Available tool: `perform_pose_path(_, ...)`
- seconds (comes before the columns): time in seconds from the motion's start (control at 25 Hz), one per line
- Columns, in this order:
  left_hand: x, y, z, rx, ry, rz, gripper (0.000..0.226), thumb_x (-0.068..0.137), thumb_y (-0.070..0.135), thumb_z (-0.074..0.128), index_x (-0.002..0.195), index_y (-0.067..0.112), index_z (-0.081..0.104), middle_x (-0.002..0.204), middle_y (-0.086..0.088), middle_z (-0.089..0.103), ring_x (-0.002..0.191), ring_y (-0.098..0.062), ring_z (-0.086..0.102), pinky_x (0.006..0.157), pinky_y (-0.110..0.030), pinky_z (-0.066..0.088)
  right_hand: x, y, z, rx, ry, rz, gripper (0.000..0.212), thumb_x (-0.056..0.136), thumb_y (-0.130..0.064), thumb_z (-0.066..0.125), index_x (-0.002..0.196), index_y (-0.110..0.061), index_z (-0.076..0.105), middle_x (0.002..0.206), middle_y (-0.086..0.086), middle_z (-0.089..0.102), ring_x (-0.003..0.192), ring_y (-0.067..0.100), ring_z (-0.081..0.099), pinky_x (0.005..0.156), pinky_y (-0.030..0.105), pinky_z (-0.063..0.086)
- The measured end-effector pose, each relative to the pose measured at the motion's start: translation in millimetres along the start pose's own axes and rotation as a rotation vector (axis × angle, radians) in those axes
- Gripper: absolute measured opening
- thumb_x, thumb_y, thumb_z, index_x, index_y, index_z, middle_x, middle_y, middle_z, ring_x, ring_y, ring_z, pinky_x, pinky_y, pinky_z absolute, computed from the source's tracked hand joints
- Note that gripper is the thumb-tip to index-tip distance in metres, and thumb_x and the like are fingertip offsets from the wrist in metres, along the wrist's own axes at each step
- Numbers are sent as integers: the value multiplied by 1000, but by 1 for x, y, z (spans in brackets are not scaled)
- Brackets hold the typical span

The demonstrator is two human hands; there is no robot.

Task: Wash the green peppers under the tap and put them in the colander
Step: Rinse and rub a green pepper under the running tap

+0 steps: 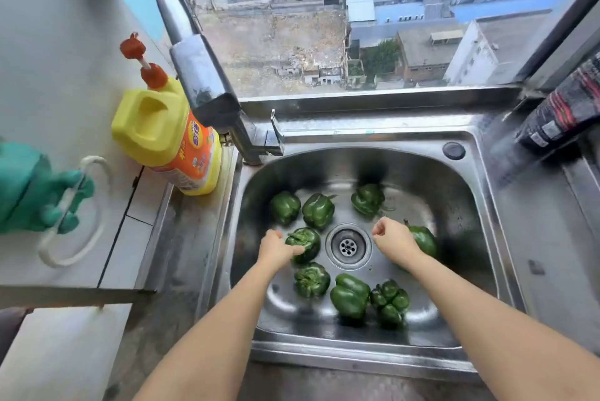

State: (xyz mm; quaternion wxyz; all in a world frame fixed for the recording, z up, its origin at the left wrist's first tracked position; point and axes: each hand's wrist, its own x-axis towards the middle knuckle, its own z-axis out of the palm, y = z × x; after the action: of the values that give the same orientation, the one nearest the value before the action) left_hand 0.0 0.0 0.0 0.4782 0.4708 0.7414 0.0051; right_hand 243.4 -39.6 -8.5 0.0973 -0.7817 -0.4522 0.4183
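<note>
Right now my left hand [279, 249] has its fingers curled round a green pepper [306, 240] at nine o'clock of the drain [348, 246]. My right hand [393, 235], at three o'clock, is a loose, empty fist, just beside a second pepper [423, 240]. Six other peppers [350, 295] ring the drain in the sink [422, 173].

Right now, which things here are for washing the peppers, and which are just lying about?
For the job: eight green peppers in the sink, tap, left hand gripping one, right hand curled. No colander in view.
Lying about: detergent bottle, green gloves, dark packet.
</note>
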Motion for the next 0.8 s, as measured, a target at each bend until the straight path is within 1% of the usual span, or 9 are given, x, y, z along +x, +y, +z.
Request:
perform_pose_path(0.08,5,3,8,14,3,36,86,70,24,82,139,4,34,140,-12,43,127,-26,45,97,-30,39,4,1,2,25,20,4,7,84,-11,52,85,-16,56,85,0,59,86,23,57,68,28,37)
perform_pose_path(0.12,8,2,13,57,6,52,87,67,24,83,138,6,35,138,-13,45,125,-26,47,98,-30,39,5,1,3,25,10,-2,6,85,-12,52,86,-16,56,84,0,58,84,22,55,67,28,36)
perform_pose_path(0.2,13,3,21,149,30,69,82,66,21,83,134,8,40,133,-13,49,121,-27,49,97,-30,41,5,1,2,37,-5,-8,5,86,-13,53,86,-17,56,81,-1,58,80,19,54,66,27,36)
perform_pose_path(0.32,10,2,20,164,80,91,65,71,15,76,127,7,44,125,-14,54,110,-27,55,82,-27,43,4,2,-6,56,-14,-38,5,86,-15,55,83,-20,55,80,-2,59,79,19,57,66,27,38)
perform_pose_path(0.44,-1,3,10,67,77,82,55,73,21,74,117,6,46,107,-9,58,92,-22,56,69,-25,42,4,-7,-15,111,-3,-43,12,84,-16,56,76,-24,54,80,-1,64,75,21,62,70,29,48)
perform_pose_path(0.52,-9,9,-4,-55,45,63,48,71,24,76,106,4,50,94,-5,57,84,-20,56,62,-25,43,6,-28,-26,177,-9,-73,8,85,-16,55,79,-21,57,80,2,66,66,17,63,72,31,53)
perform_pose_path(0.6,-18,16,-26,-315,-59,61,41,71,17,78,102,-5,62,85,-8,66,78,-20,63,64,-26,50,8,-58,-45,291,-51,-123,4,88,-15,56,85,-16,59,81,7,67,59,14,60,67,29,54)
perform_pose_path(0.68,-35,23,-50,-572,-231,41,34,77,8,73,107,-6,64,94,-14,72,87,-23,69,73,-30,55,5,-93,-66,369,-115,-192,9,90,-21,59,94,-13,61,87,9,68,64,15,62,69,27,56)
perform_pose_path(0.8,-66,28,-79,-825,-422,13,30,83,9,62,112,-3,60,109,-20,67,97,-28,65,84,-36,56,-1,-162,-83,403,-251,-314,32,91,-35,58,113,-12,60,101,8,67,83,18,67,77,26,57)
